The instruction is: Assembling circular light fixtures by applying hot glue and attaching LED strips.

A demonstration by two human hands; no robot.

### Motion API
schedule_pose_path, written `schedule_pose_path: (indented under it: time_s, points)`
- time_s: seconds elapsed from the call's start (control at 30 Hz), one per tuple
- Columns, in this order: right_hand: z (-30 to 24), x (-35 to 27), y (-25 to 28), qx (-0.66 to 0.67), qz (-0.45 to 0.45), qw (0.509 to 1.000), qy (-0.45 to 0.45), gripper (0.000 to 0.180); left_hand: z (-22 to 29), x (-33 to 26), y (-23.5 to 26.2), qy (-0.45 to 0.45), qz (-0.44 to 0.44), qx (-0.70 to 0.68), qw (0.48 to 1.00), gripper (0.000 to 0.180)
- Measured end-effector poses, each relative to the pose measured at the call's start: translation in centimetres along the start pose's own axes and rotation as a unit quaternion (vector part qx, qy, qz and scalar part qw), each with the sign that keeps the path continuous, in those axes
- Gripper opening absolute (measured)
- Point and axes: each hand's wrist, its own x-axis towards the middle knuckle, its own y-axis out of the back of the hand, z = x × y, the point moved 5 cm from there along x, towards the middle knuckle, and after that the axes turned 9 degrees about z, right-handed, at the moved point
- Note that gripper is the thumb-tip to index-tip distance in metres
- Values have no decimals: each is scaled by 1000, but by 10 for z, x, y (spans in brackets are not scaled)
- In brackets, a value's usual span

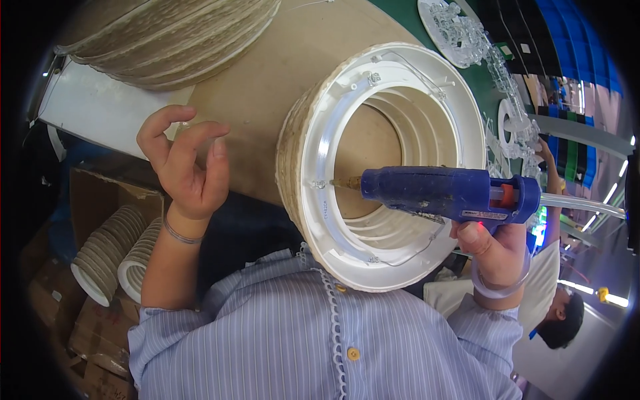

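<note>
My right hand (490, 250) is wrapped round the grip of a blue hot glue gun (427, 190), with a clear glue stick (580, 203) coming out of its back. The nozzle points left, its tip at a small clear fitting (318, 185) on the face of a white ring-shaped part (320, 230). This ring stands tilted toward me, with a ribbed beige outer wall and thin wires round its face. Left of it, my raised left hand (190, 167) has curled fingers, with what looks like a small clear plastic piece (183, 126) between them.
A large ribbed beige shade (180, 47) lies on the brown table (247, 127). Clear plastic parts (460, 37) are heaped along the far right. At lower left, a cardboard box (100, 187) holds ribbed rings (110, 250). Another person (550, 293) is at the right.
</note>
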Motion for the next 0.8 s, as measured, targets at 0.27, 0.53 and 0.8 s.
schedule_pose_path:
  time_s: [0.27,0.53,0.8]
  points:
    - [13,-23,20,48,59,996,35,43,1,-1,-1,-3,5,12,1000,13]
    - [30,-37,30,4,135,990,-36,61,4,-1,-2,-12,8,20,1000,12]
    - [40,-44,42,37,27,999,-10,32,6,-1,-4,-20,3,19,1000,12]
